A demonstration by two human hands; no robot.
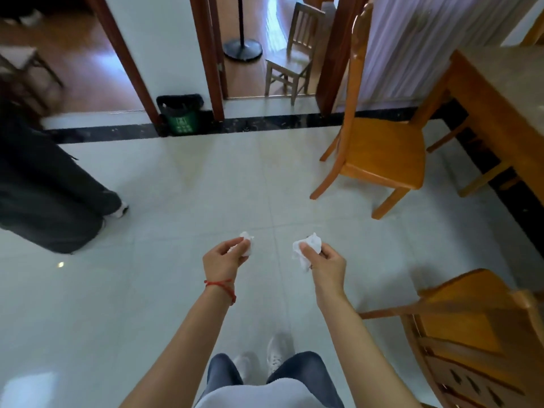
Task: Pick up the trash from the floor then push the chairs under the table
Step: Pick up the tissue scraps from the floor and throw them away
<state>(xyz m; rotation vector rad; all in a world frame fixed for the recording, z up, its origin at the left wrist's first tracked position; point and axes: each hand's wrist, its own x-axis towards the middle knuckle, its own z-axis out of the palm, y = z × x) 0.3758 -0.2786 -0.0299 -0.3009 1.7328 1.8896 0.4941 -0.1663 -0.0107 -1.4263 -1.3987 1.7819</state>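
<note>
**Both hands loaded, one tissue wad each; chairs out from table**

Left hand point(225, 257): fingers curled in, thumb and fingertips pinched on a crumpled white tissue point(246, 243). The wad sticks out past the fingertips. A red string bracelet point(221, 285) sits on that wrist.

Right hand point(325, 265): closed likewise, thumb pressed over a second crumpled tissue point(306, 250), slightly larger, with a tail hanging below the thumb.

Both hands are held out in front of the body over the pale tiled floor point(176, 187), apart from each other, neither touching anything else.

Count:
- Tissue wads: 2, both in hand, none seen on the floor.
- Wooden chairs by the table: 2. Far chair point(379, 154) stands on the right, seat facing the table point(500, 92), clear of it. Near chair point(477, 334) is at lower right, only partly in frame.
- Small chair point(290, 64) beyond the doorway: 1.
- Green bin point(180, 114) with black liner: 1, against the wall between two doorways, well ahead of the hands.
- Another person's legs point(53, 189) at left edge; motion blur, detail poor, probably dark trousers and a light shoe.
</note>
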